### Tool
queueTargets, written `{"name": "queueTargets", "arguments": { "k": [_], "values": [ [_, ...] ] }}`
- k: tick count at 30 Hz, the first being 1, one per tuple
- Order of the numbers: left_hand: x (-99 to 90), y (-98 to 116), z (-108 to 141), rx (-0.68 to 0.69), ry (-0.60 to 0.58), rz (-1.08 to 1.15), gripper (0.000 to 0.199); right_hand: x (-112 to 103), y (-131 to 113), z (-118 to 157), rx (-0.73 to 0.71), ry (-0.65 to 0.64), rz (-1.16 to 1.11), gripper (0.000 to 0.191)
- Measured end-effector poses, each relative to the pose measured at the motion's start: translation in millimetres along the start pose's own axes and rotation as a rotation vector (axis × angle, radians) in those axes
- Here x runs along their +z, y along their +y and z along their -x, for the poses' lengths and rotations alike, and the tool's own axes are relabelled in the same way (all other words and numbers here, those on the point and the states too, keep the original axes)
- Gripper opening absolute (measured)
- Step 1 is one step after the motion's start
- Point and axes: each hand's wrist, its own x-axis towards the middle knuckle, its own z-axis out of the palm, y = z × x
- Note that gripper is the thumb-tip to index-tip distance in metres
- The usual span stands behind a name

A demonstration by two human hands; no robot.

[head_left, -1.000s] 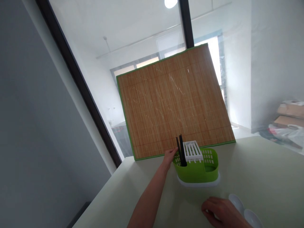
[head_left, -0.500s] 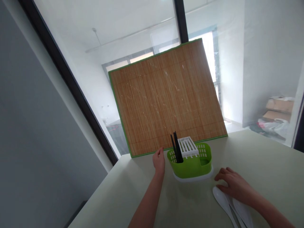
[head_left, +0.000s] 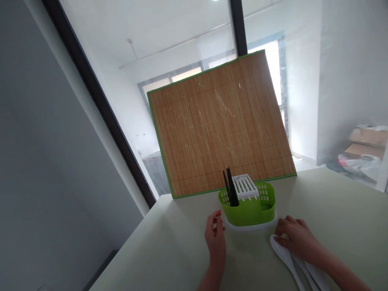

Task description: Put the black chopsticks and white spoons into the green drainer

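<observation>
My right hand (head_left: 297, 237) is low at the right, over several white spoons lying on the table. Its thumb and fingers are pinched at the bowl end of a white spoon (head_left: 283, 251); the palm hides part of the others. My left hand (head_left: 216, 235) is beside the front left of a green cutlery basket (head_left: 248, 216), its fingers loosely curled and apart with nothing between them. In the basket's left part stand black chopsticks (head_left: 232, 192). A white slotted rack (head_left: 245, 186) with small hooks sits across its middle. The basket rests on a white base (head_left: 253, 228).
Behind the basket, a bamboo mat (head_left: 222, 125) with green edging leans against the glass. The pale table (head_left: 169, 242) ends on the left near a grey wall (head_left: 60, 161). Cardboard boxes (head_left: 368, 141) lie beyond the glass at right.
My left hand has come back from the basket's left side toward me. My right hand has lowered onto the spoons, its fingers drawing together. The view has shifted slightly.
</observation>
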Motion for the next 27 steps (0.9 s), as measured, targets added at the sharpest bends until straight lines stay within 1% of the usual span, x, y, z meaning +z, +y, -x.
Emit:
{"name": "queueTargets", "arguments": {
  "k": [2,5,7,10,13,16,20,23,25,27],
  "values": [
    [2.1,3,10,-0.018,-0.055,-0.008,0.032,-4,-5,-2,-0.032,0.112,-0.039,0.015],
    [5.8,11,23,0.017,-0.132,-0.053,0.028,-11,-16,-6,-0.095,0.258,-0.110,0.021],
    [8.8,19,32,0.065,-0.179,-0.084,0.024,-16,-25,-6,-0.147,0.370,-0.155,0.021],
    [13.9,31,42,0.154,-0.262,-0.098,0.020,-23,-40,-4,-0.251,0.538,-0.184,0.015],
    [18.0,38,50,0.249,-0.346,-0.099,0.019,-27,-52,-1,-0.357,0.639,-0.167,0.016],
    [19.6,41,55,0.345,-0.385,-0.166,0.021,-28,-60,2,-0.420,0.671,-0.165,0.019],
    [20.7,44,58,0.413,-0.369,-0.288,0.015,-26,-62,5,-0.441,0.673,-0.184,0.027],
    [23.4,45,59,0.430,-0.332,-0.351,0.013,-23,-63,5,-0.443,0.660,-0.212,0.029],
    [24.7,46,58,0.419,-0.302,-0.361,0.013,-18,-63,4,-0.429,0.646,-0.244,0.028],
    [23.3,49,53,0.396,-0.265,-0.354,0.012,-14,-63,4,-0.394,0.620,-0.293,0.032]
  ]
}}
